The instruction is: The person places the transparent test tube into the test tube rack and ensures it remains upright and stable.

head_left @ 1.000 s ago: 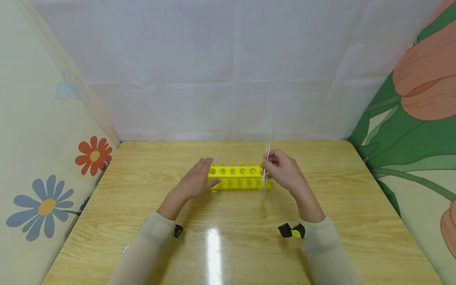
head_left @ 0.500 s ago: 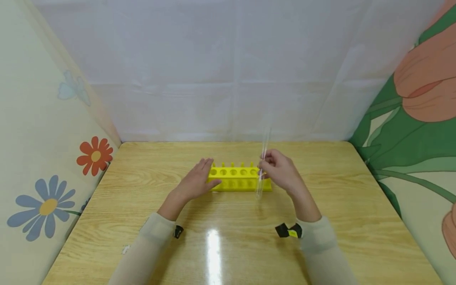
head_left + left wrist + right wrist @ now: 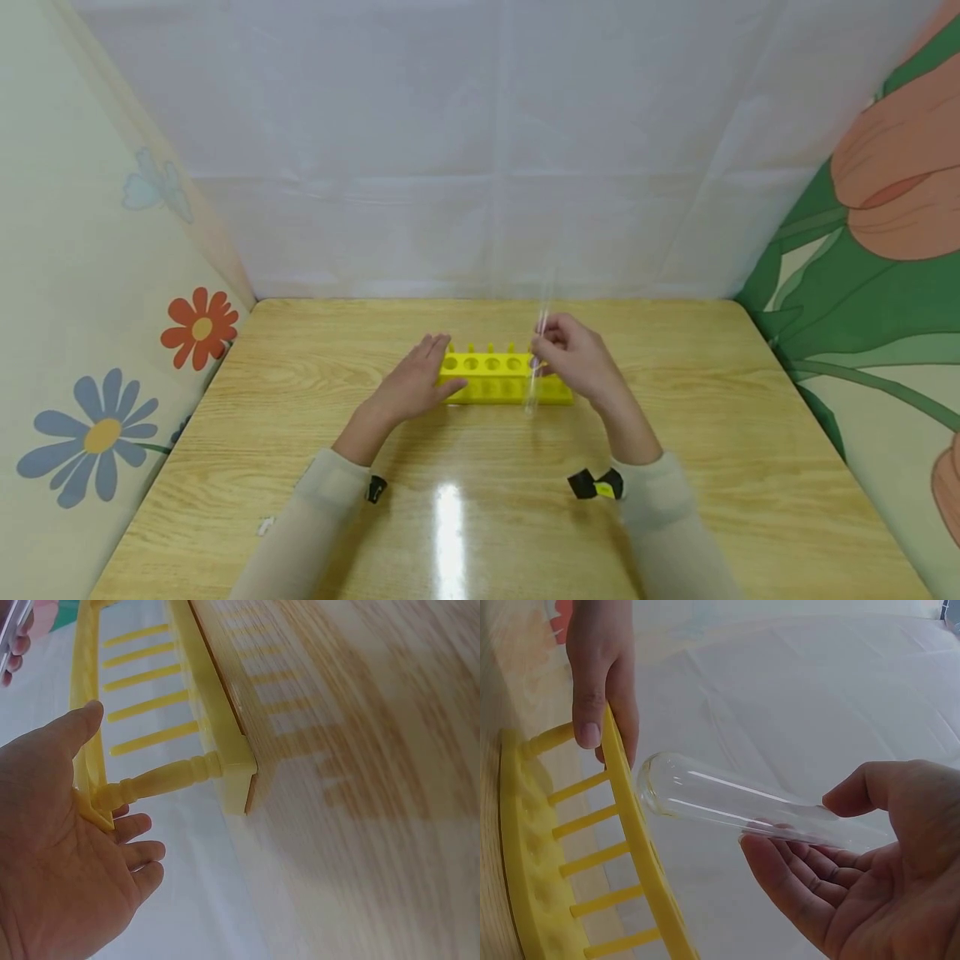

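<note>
Farther left than 1 second ago, the clear tube (image 3: 727, 796) hangs over the yellow rack (image 3: 491, 388), pinched in my right hand (image 3: 576, 354), its rounded end near the top plate (image 3: 637, 825). Smooth glass could twist from my pinch or, lowered off-centre, chip on a hole (image 3: 492, 363). My left hand (image 3: 408, 381) grips the rack's end on the desk (image 3: 780, 500). The yellow patch (image 3: 604, 489) at my right cuff shows no readable writing.

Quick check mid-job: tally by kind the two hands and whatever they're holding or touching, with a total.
Hands: 2, the left hand and the right hand
Yellow rack: 1
Clear tube: 1
Total: 4
</note>
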The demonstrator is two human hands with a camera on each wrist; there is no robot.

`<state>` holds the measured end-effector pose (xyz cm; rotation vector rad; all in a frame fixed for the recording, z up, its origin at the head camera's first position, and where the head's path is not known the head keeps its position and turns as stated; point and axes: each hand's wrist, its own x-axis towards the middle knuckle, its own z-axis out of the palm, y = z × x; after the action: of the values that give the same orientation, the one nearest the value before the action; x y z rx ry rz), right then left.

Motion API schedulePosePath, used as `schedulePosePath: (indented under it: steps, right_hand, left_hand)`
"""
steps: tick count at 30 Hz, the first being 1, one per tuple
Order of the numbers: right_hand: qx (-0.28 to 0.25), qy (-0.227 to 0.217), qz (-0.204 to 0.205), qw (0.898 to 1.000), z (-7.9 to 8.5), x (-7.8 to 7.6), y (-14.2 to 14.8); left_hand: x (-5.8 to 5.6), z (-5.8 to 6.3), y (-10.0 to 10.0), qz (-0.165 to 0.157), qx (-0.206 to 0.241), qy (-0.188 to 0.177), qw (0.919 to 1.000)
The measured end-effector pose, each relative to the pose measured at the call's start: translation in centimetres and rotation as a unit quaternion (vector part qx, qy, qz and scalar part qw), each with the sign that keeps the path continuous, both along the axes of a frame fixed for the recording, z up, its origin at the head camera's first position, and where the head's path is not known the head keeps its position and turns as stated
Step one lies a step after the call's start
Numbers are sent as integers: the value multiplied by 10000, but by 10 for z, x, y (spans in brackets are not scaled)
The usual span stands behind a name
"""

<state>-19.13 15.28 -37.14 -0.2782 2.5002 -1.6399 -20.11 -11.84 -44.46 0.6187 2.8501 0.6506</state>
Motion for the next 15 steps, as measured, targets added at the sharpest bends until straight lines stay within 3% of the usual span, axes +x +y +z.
schedulePosePath:
  steps: [15]
  right_hand:
    - [-117, 5, 77, 9999, -5, -3, -9]
  left_hand:
    - [-1, -3, 0, 16, -9, 42, 10000]
